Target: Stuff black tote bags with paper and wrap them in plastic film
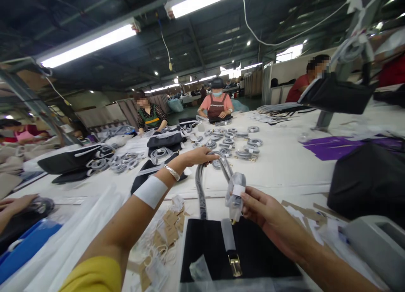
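Black flat-fronted bag with gold buckle (205, 250) sits on the white table (291, 161); its grey tubular handle (199, 186) is already in clear wrap, the top gripped by the fingers of the left hand (198, 157). Right hand (262, 205) pinches a grey plastic-wrapped coiled strap with white band (236, 180) just above the bag, outside it, attachment unclear; beyond the bag, more grey wrapped coils (253, 142) remain; left of it, brown card tags (171, 231) lie loose.

glaring tube lights (90, 46) brighten the white table (278, 165) under a dim roof (218, 39); edges look stretched, slightly soft.
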The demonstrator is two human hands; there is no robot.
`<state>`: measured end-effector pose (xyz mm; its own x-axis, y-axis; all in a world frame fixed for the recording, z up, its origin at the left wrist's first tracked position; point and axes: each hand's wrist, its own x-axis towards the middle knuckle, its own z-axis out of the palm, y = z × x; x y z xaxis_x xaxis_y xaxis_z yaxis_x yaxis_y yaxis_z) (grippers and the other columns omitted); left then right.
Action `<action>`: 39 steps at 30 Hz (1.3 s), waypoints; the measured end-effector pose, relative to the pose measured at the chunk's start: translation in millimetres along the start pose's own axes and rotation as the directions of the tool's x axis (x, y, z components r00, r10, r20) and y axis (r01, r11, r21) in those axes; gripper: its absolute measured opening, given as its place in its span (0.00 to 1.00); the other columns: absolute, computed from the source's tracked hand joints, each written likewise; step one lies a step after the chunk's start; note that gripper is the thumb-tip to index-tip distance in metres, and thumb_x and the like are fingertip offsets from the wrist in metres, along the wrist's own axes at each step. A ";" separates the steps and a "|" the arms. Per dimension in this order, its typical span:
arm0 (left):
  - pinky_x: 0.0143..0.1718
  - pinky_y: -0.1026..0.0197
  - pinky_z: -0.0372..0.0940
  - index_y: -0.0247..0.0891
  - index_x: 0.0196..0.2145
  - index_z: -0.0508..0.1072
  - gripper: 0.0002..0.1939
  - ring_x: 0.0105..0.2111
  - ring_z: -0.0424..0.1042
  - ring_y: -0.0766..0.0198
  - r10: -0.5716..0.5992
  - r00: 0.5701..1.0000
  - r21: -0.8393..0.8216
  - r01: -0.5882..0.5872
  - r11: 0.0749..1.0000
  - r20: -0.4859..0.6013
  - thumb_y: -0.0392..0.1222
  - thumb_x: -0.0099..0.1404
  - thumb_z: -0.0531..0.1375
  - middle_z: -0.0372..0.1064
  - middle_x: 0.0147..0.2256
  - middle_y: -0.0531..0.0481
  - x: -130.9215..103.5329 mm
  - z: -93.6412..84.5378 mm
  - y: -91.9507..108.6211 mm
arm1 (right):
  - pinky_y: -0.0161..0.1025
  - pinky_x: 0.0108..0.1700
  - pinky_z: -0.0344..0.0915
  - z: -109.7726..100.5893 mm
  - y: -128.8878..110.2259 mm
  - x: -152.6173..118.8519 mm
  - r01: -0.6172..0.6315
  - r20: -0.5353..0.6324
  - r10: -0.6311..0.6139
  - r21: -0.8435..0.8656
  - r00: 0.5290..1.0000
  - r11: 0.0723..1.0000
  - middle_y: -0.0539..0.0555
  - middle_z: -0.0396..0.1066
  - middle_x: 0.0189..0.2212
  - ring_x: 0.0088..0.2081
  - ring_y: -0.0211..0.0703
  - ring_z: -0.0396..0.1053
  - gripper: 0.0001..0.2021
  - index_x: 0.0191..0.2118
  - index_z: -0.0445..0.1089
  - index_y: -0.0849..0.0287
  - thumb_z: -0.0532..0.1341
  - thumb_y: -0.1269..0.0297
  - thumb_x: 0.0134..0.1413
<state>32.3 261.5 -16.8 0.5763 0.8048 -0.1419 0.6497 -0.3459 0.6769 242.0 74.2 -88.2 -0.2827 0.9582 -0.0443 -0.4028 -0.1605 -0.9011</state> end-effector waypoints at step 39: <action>0.38 0.61 0.67 0.35 0.35 0.76 0.13 0.35 0.74 0.60 0.216 0.864 -0.032 -0.258 0.966 -0.455 0.47 0.57 0.66 0.75 0.33 0.46 -151.6 79.7 110.1 | 0.31 0.34 0.66 87.8 7.6 -31.3 0.319 -0.307 -0.196 0.429 0.931 0.845 0.46 0.74 0.30 0.31 0.34 0.69 0.18 0.31 0.76 0.55 0.77 0.54 0.34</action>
<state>56.0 62.9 21.6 0.4128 0.8402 0.3517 0.4631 -0.5261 0.7133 171.4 22.2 -55.8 0.0826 0.9966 0.0031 -0.8040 0.0685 -0.5907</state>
